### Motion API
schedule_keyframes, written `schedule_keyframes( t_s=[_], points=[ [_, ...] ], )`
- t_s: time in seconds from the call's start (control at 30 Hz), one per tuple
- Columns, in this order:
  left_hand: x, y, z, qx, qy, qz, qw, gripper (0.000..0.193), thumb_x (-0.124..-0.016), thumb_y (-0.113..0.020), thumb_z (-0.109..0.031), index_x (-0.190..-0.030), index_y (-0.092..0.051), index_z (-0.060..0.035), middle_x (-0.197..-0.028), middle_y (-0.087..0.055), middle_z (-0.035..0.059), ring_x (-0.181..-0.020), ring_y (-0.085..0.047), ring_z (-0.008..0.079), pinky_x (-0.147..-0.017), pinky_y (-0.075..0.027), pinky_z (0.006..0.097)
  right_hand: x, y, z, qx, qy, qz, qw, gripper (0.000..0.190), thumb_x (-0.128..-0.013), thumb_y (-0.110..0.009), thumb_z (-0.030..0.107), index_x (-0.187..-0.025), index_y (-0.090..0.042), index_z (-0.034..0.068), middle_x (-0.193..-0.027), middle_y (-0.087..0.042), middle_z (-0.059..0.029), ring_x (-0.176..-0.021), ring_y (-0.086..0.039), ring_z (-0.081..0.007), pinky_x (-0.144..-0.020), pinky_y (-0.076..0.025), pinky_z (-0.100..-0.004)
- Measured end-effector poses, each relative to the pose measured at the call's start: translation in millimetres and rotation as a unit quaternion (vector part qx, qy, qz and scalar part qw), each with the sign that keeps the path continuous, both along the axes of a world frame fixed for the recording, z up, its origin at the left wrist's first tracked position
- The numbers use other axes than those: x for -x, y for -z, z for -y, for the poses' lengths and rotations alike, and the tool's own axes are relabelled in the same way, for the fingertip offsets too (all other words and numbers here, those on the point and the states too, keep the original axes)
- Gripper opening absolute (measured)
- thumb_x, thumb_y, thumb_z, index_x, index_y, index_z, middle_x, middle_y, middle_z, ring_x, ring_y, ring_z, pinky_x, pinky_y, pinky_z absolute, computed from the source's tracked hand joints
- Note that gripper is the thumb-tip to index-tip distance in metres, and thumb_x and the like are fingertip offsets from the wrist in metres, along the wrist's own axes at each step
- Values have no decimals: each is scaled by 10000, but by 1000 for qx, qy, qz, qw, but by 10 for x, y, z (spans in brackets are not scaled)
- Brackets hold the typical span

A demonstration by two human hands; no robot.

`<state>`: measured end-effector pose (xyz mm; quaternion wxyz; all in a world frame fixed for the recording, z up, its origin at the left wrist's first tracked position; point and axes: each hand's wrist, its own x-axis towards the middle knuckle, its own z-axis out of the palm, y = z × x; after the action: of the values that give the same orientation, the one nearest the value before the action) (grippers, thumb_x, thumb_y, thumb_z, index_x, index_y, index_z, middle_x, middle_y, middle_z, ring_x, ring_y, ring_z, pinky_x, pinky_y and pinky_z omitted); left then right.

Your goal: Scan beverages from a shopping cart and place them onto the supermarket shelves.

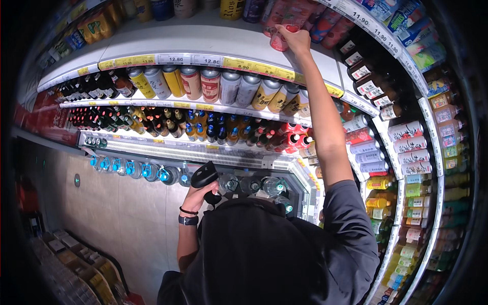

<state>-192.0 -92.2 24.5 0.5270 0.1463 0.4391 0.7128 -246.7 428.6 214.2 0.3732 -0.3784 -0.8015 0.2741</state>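
My right hand (295,40) reaches up to the top shelf, its fingers closed around a pink can with a red fruit picture (279,42). Other pink and purple cans stand behind and beside it. Down at waist height my left hand (201,193) grips a black handheld barcode scanner (204,175), above large clear water bottles (228,183). A dark watch and a thin band circle the left wrist.
Shelf edges with price strips (183,59) curve around the front and right. Below are tall cans (210,84), rows of glass bottles (175,124) and blue-capped water jugs (134,169). Filled cartons (72,255) stand at lower left; a cooler with drinks (413,156) runs along the right.
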Motion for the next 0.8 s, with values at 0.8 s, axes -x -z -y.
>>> schedule_keyframes(
  t_s=[0.8],
  points=[
    [-252, -92, -40, 60, -4, -16, 998, 78, -901, -655, -71, -932, -601, -24, -802, -601, 32, -726, -558, 114, -702, -450, 267, -991, 168, -947, 0, 46, -11, 999, 620, -623, -820, 520, -836, -729, -55, -846, -720, -201, -853, -714, -271, -800, -527, -365]
  ],
)
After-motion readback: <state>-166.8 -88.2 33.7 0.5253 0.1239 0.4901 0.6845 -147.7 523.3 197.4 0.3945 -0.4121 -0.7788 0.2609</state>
